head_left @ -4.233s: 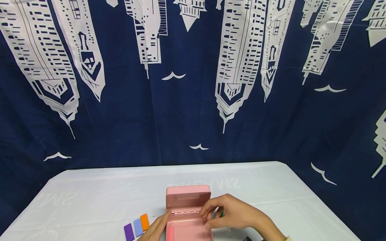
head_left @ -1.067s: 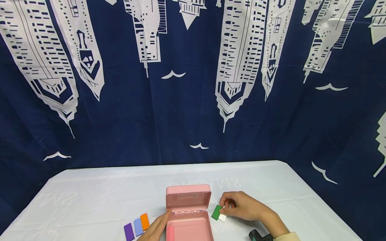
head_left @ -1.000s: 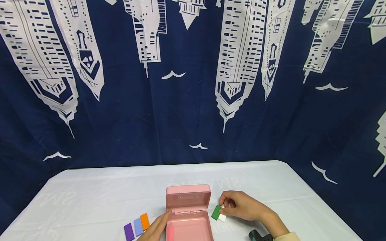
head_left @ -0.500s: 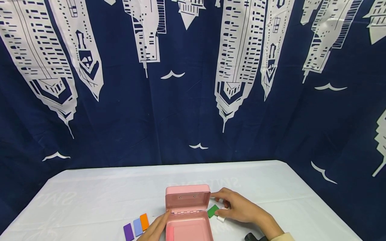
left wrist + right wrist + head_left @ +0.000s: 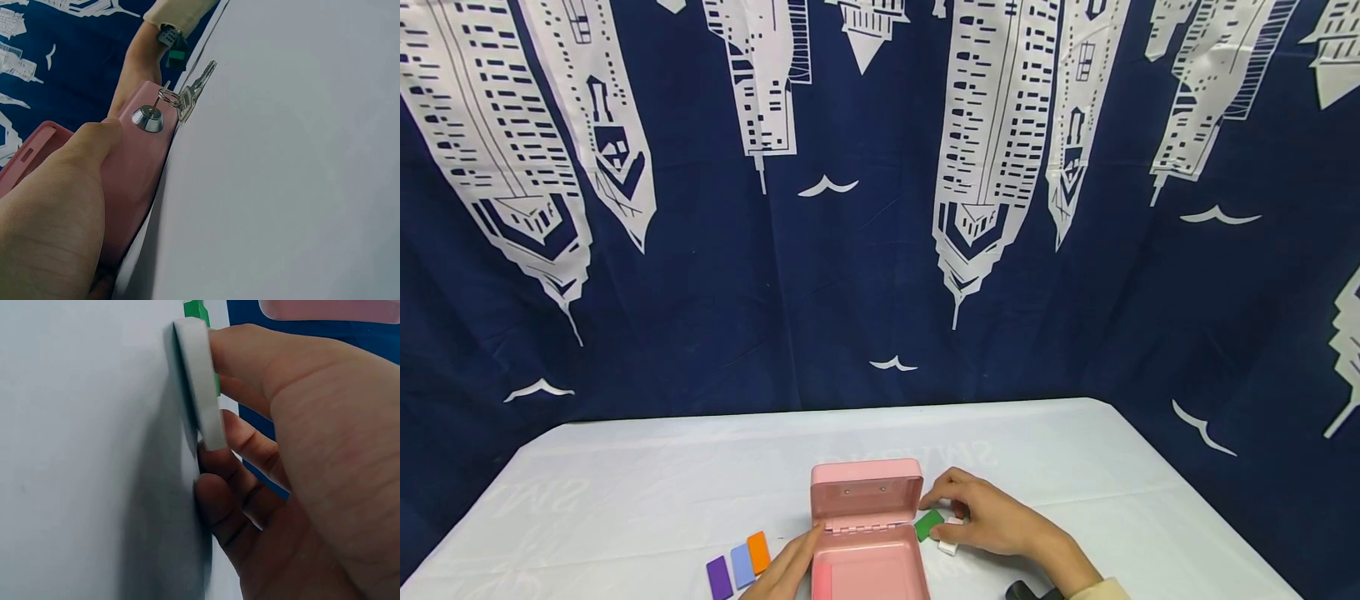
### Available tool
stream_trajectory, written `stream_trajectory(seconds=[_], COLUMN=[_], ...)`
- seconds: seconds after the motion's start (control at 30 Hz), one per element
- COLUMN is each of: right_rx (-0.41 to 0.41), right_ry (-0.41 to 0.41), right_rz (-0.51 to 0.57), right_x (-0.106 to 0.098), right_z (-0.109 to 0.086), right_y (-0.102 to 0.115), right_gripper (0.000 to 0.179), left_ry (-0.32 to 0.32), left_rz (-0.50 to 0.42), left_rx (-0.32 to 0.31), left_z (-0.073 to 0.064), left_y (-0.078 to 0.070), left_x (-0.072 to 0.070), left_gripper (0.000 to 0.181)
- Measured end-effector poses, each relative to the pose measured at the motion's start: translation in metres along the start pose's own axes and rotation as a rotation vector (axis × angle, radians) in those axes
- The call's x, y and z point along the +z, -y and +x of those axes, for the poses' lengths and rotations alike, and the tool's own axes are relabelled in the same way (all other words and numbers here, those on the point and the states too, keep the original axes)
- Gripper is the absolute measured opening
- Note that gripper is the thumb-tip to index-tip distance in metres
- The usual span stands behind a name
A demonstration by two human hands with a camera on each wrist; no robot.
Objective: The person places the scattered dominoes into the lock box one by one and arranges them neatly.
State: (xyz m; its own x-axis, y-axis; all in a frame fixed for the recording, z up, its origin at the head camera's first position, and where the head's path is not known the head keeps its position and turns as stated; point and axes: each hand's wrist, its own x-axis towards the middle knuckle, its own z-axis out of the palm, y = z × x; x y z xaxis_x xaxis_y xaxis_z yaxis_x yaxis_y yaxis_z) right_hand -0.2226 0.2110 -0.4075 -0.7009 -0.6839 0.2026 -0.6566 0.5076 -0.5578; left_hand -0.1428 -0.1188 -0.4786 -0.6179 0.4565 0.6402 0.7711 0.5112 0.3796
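A pink lockbox (image 5: 871,567) stands with its lid raised; a pinkish-red strip (image 5: 823,581) lies along its inner left side. My left hand (image 5: 786,567) holds the box's left side, and in the left wrist view its thumb (image 5: 100,134) presses near the lock. Right of the box, my right hand (image 5: 992,512) bends over a white block (image 5: 948,548), pinching it between thumb and fingers. The right wrist view shows the white block (image 5: 200,381) tilted, one edge off the cloth. A green block (image 5: 928,525) lies against the box's right side, beside the right thumb.
Purple (image 5: 719,577), light blue (image 5: 742,565) and orange blocks (image 5: 758,552) lie left of the left hand. Keys (image 5: 187,100) hang from the front lock (image 5: 149,117). A dark wrist device (image 5: 1030,592) sits below the right forearm. A navy curtain (image 5: 850,317) hangs behind the white table (image 5: 662,475).
The right hand has withdrawn from the box to the blocks on its right. The green block has shifted left toward the box, and the white block has turned slightly. The left hand stays put.
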Motion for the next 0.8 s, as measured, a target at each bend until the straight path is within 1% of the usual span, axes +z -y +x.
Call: stream_trajectory(seconds=[0.1, 0.17, 0.3, 0.4, 0.5, 0.67, 0.8], right_rx=[0.015, 0.017, -0.034, -0.081, -0.103, -0.096, -0.075], right_ry=[0.007, 0.010, 0.007, 0.000, -0.007, -0.012, -0.010], right_rz=[0.002, 0.003, 0.001, 0.004, 0.007, -0.009, -0.021], right_x=[0.0013, 0.0026, 0.0055, 0.0063, 0.0068, 0.0079, 0.0093], right_z=[0.0009, 0.0018, 0.0030, 0.0029, 0.0037, 0.0043, 0.0047], right_y=[0.0002, 0.0003, -0.0005, -0.0007, -0.0004, -0.0013, -0.0016], right_gripper=[0.039, 0.041, 0.032, 0.024, 0.021, 0.019, 0.019], left_ry=[0.008, 0.018, 0.034, 0.028, 0.019, 0.020, 0.029], left_rz=[-0.009, -0.014, -0.014, -0.009, -0.009, -0.016, -0.021], left_rx=[-0.019, -0.021, -0.038, -0.033, -0.021, -0.027, -0.027], left_z=[0.0001, 0.0007, 0.0008, 0.0013, 0.0013, 0.0009, 0.0008], left_y=[-0.0014, -0.0016, -0.0026, -0.0026, -0.0017, -0.0015, -0.0010], left_x=[-0.0003, -0.0008, -0.0020, -0.0018, -0.0013, -0.0011, -0.0019], left_gripper=[0.094, 0.093, 0.093, 0.093, 0.094, 0.093, 0.092])
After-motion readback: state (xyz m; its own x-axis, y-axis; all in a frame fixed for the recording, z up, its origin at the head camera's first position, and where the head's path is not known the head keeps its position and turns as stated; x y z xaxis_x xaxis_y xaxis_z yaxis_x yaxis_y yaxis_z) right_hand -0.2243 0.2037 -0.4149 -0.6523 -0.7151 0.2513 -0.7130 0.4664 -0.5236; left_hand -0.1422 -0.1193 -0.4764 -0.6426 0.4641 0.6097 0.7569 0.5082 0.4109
